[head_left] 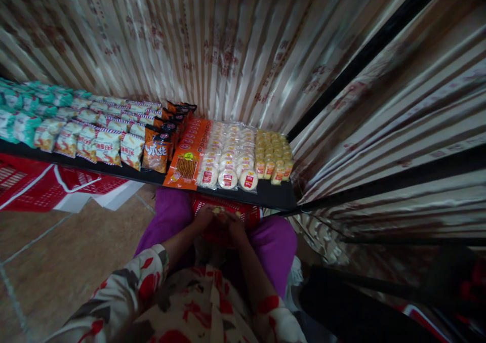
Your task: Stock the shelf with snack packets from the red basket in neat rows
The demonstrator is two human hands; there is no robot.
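Observation:
My left hand (204,217) and my right hand (235,227) meet over a red plastic basket (248,214) that rests between my knees in purple trousers. Both hands close round a small pale packet (219,212) held between them; I cannot make out what it is. Just beyond the basket runs a low black shelf (273,195) stocked with snack packs.
On the shelf lie round white cakes (228,156), small yellow cakes (273,153), an orange flat pack (189,156), dark orange bags (156,151) and rows of striped and green bags (68,130). Striped shiny curtains hang behind and to the right. Red baskets (45,186) sit on the tiled floor at left.

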